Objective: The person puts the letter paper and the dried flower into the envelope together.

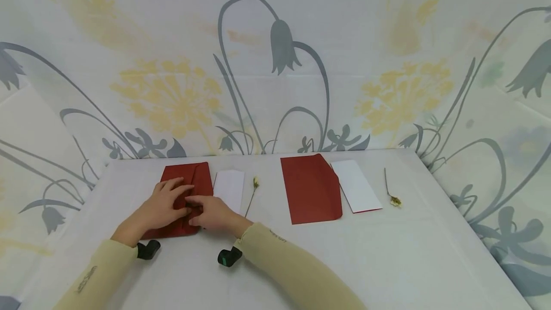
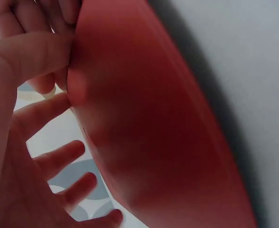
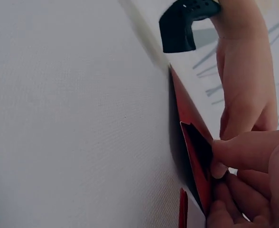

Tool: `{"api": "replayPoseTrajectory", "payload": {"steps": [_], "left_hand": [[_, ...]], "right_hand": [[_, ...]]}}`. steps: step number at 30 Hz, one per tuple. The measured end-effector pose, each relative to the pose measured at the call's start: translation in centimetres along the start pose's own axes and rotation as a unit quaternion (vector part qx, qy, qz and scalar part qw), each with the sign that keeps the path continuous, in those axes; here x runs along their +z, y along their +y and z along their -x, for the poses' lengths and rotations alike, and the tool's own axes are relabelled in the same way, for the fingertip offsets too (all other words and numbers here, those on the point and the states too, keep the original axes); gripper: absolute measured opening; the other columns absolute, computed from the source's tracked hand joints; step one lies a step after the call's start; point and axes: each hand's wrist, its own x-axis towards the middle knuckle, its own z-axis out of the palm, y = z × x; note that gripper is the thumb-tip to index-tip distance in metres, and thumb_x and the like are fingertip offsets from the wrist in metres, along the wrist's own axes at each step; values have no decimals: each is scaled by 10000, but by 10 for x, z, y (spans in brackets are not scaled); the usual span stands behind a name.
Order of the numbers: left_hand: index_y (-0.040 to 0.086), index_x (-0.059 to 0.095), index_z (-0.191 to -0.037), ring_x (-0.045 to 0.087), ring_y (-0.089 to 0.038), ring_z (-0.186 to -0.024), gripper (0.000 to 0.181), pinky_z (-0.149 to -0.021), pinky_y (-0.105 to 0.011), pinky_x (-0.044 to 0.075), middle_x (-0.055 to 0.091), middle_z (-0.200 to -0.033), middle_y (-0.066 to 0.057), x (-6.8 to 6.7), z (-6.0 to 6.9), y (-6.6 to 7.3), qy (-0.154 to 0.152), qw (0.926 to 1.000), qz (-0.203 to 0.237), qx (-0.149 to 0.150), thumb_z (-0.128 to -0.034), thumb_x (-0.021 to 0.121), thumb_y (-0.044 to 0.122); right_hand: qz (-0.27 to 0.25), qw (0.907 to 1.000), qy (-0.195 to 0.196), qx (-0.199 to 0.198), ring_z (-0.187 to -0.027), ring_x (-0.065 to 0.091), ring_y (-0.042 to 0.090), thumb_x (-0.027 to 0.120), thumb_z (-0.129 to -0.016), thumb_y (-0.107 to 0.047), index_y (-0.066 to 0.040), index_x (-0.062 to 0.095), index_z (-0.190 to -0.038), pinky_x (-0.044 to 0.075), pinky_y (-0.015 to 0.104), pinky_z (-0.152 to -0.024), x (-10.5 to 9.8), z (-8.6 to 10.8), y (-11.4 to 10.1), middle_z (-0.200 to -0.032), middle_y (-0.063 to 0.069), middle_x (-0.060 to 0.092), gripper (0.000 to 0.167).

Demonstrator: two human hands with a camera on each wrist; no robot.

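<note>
A red envelope lies on the white-covered table at the left, under both hands. My left hand rests on its face with fingers spread; in the left wrist view, those fingers look straight. Coming from the right, my right hand pinches the envelope's flap near the middle, thumb and index finger at its edge. A dark gap shows beneath the flap in the right wrist view, beside the right thumb. The two hands' fingertips almost meet there. What the envelope contains is hidden.
Beside the envelope lie a white card and a dried flower on a stem. Farther right are a second red envelope, another white card with a red edge, and another dried flower. A patterned cloth hangs behind.
</note>
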Motion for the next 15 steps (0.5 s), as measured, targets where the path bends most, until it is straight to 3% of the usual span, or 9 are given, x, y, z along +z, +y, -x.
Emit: {"api": "replayPoseTrajectory", "payload": {"steps": [5, 15], "left_hand": [[37, 605, -1280, 255, -609, -1288, 470, -913, -773, 357, 358, -1447, -333, -2, -3, -2, -101, 9999, 63, 40, -847, 734, 168], [92, 594, -1106, 267, -509, -1359, 434, -1040, -727, 194, 439, -1364, -301, -1, -10, -9, -144, 9986, 324, 389, -770, 822, 242]], "right_hand": [[156, 9997, -70, -188, -1252, 510, 49, 708, -920, -146, -143, 520, -1452, 425, 192, -981, 1, 0, 1, -1394, -46, 572, 564], [-299, 9994, -25, -143, -1071, 546, 27, 688, -937, -149, -164, 549, -1427, 467, 169, -842, 0, 0, 7, -1353, -62, 592, 509]]}}
